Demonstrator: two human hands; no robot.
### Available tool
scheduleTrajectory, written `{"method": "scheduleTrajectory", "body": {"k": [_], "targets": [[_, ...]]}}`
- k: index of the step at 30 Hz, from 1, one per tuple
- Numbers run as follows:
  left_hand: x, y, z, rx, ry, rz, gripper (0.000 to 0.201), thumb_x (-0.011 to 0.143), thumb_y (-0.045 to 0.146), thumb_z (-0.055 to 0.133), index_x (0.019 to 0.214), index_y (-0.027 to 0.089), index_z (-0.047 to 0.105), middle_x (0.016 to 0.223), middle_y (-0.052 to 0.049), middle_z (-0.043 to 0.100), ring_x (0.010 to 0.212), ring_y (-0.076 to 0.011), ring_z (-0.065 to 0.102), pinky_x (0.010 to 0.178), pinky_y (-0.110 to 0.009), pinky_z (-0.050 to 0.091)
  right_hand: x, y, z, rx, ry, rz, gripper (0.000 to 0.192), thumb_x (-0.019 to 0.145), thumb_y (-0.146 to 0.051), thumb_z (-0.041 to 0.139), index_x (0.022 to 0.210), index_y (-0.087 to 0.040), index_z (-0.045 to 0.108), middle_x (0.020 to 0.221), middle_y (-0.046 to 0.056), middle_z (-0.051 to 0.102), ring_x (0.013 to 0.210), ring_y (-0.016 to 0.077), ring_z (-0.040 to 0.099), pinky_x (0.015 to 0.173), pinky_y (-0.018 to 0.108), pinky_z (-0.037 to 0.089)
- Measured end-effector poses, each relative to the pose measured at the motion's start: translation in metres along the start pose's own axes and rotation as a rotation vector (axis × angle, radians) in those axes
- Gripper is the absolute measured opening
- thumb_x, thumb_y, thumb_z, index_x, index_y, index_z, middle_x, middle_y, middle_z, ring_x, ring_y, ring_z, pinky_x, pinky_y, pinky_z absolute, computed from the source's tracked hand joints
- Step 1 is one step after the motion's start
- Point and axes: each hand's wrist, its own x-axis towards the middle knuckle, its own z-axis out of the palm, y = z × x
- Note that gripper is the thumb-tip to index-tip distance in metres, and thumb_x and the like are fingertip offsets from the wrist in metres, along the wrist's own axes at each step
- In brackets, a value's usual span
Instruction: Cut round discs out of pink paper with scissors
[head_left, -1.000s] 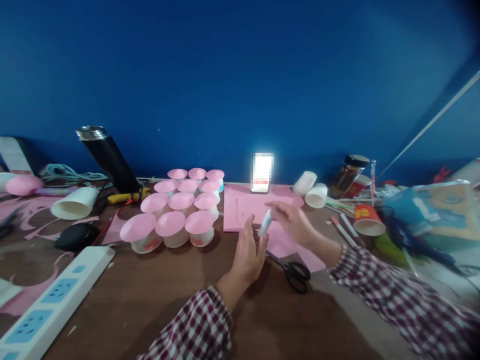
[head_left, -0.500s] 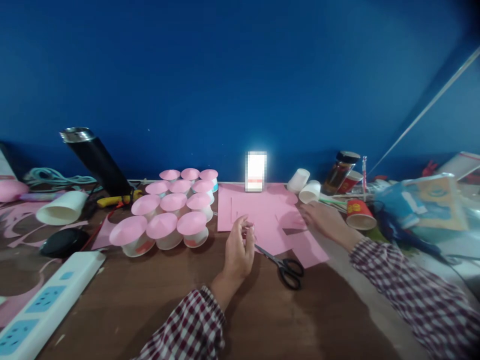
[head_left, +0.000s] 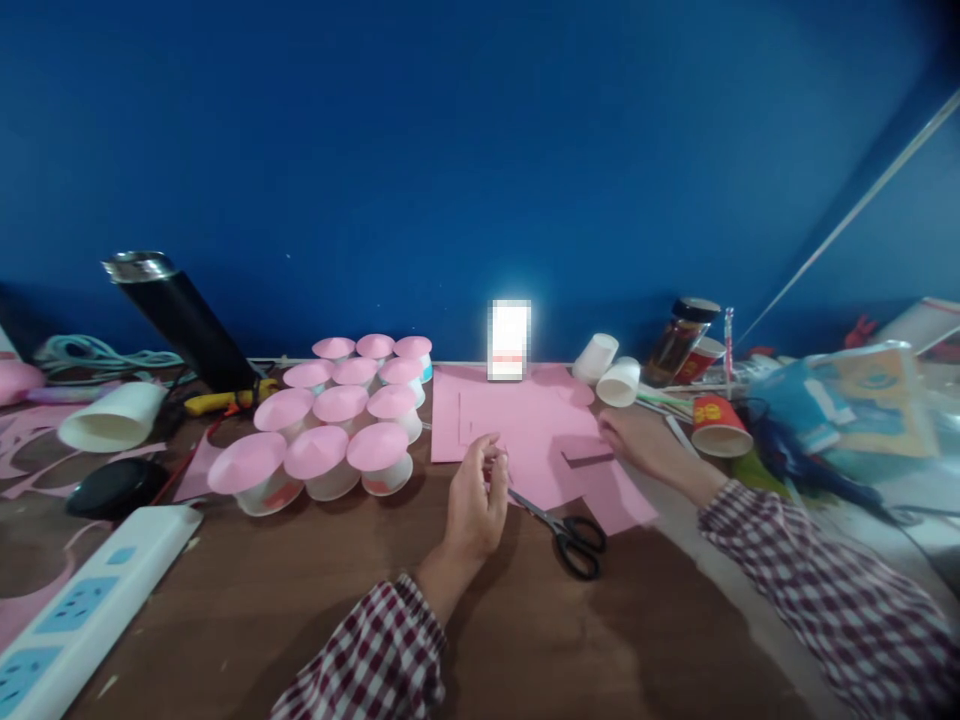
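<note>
Pink paper (head_left: pixel 525 430) lies flat on the brown wooden table (head_left: pixel 300 610) straight ahead of me, several sheets overlapping, reaching from the foot of the blue wall toward my hands. My right hand (head_left: pixel 637 442) rests on the right part of that paper, fingers bent down over a small raised fold or flap; whether it actually pinches that flap I cannot tell, as the fingertips are blurred. My left hand (head_left: pixel 474 498) stands on its edge at the near border of the sheets, fingers loosely curled with thumb and forefinger close together, and I cannot make out anything held between them. Just beside it, to the right, black-handled scissors (head_left: pixel 566 525) lie with the blades on the paper and the handles on the bare wood. Left of the sheets stands a cluster of upturned paper cups topped with pink discs (head_left: pixel 337 425), packed in rows and touching one another. Farther left a white paper cup (head_left: pixel 112 417) lies on its side, near a black thermos flask (head_left: pixel 176 315) that leans against the wall, and a white power strip (head_left: pixel 82 610) runs along the near left corner. At the far edge of the paper a bright phone (head_left: pixel 508 340) stands upright. Right of it two white cups (head_left: pixel 609 370) lie tipped over, next to a dark-lidded jar (head_left: pixel 681 340) and a red paper cup (head_left: pixel 718 425).
</note>
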Motion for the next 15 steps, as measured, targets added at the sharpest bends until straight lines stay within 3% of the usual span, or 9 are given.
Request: {"method": "scheduleTrajectory", "body": {"k": [9,15], "targets": [[0.0001,-0.0004,0.0004,0.027,-0.018,0.017,0.03,0.091,0.031,0.041,0.117,0.017,0.047,0.094,-0.009,0.064,0.08,-0.0164,0.063,0.072,-0.029,0.051,-0.0072,-0.0009,0.0038,0.113,-0.093,-0.082,0.02,0.088,-0.035,0.049,0.078,-0.02,0.059,0.086,0.005,0.065,0.078,0.0216,0.057,0.063,0.029,0.035],[0.0005,0.001,0.0001,0.027,-0.024,0.006,0.029,0.091,0.031,0.042,0.115,0.017,0.049,0.092,-0.008,0.065,0.077,-0.0157,0.063,0.07,-0.028,0.05,-0.0073,0.003,0.0067,0.155,-0.132,-0.157,0.014,0.086,-0.019,0.048,0.077,-0.019,0.059,0.083,0.006,0.064,0.076,0.0199,0.056,0.066,0.029,0.037]]}}
